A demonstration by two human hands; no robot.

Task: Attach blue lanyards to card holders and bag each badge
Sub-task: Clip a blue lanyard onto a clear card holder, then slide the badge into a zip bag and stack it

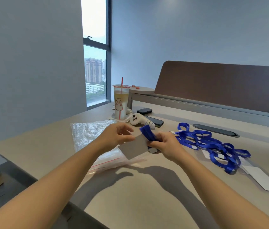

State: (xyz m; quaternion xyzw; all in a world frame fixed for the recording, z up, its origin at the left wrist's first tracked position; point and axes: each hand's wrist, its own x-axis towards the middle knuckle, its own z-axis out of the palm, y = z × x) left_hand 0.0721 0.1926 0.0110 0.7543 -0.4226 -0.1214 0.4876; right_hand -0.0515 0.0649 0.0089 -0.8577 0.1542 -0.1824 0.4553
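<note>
I hold a card holder with a white card above the table. My left hand pinches its upper left edge. My right hand grips its right end together with a folded blue lanyard that sticks up from my fingers. Clear zip bags with a red seal strip lie flat under and left of my hands. A tangle of more blue lanyards lies to the right on the table, with their clips. Another card holder lies at the right edge.
A plastic cup with a red straw stands at the back. A white controller, a dark phone and a small black box lie behind my hands. A brown divider panel runs along the table's far side. The table's left edge drops off.
</note>
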